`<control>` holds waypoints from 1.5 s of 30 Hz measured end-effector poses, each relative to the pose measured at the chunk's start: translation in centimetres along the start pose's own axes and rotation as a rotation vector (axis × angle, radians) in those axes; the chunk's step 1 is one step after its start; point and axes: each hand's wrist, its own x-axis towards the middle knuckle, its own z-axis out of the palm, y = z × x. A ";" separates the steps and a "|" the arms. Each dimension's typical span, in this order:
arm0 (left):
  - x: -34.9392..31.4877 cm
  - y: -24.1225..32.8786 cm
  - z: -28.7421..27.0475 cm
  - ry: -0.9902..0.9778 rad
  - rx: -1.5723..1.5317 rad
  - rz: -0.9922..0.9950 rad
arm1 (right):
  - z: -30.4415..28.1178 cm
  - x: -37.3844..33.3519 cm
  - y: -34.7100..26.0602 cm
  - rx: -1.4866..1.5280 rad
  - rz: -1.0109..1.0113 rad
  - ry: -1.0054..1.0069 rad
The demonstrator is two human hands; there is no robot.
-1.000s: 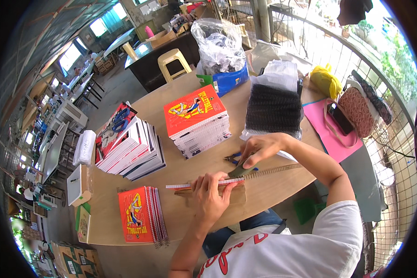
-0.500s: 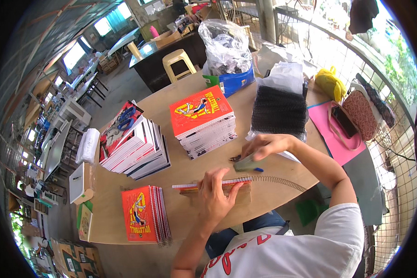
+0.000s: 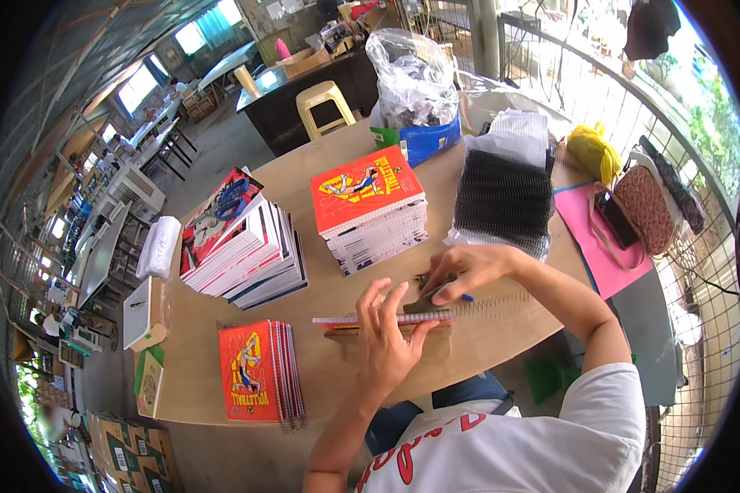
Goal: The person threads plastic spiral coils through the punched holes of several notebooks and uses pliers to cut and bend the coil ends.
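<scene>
My left hand [image 3: 386,341] grips a notebook [image 3: 330,321] stood on its long edge, its punched side up. Fingers lie on the far side and the thumb on the near side. A thin wire coil [image 3: 501,305] runs out from the notebook's right end. My right hand [image 3: 473,267] is closed on a flat grey-green piece [image 3: 422,302], whose kind I cannot make out, at the notebook's top edge. A small dark tool [image 3: 421,279] lies partly hidden by the right fingers. A small blue item [image 3: 467,297] lies beside that hand.
Coil-bound red notebooks [image 3: 251,370] are stacked at near left. A taller red stack [image 3: 368,193] stands farther back, beside books [image 3: 242,255] topped by blue-handled scissors [image 3: 233,202]. Black coils [image 3: 501,197], a plastic bag [image 3: 411,82] and a patterned bag [image 3: 643,201] occupy the far and right sides.
My right hand has brought the grey-green piece down and left against the notebook's top edge. My left fingers have lifted and spread somewhat. The view has shifted slightly.
</scene>
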 end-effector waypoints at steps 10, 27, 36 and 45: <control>-1.4 -1.2 -3.2 0.129 0.411 -0.148 | 0.2 0.5 0.9 0.371 -0.196 0.095; -2.5 -4.3 -3.1 0.140 0.069 -0.235 | 2.0 4.6 0.7 -0.383 0.012 0.065; -2.4 -5.2 -3.3 0.155 0.057 -0.157 | 1.9 6.4 -1.5 -0.322 0.047 0.061; -2.5 -5.5 -3.2 0.171 0.049 -0.151 | 2.7 8.3 -1.6 -0.147 0.052 0.011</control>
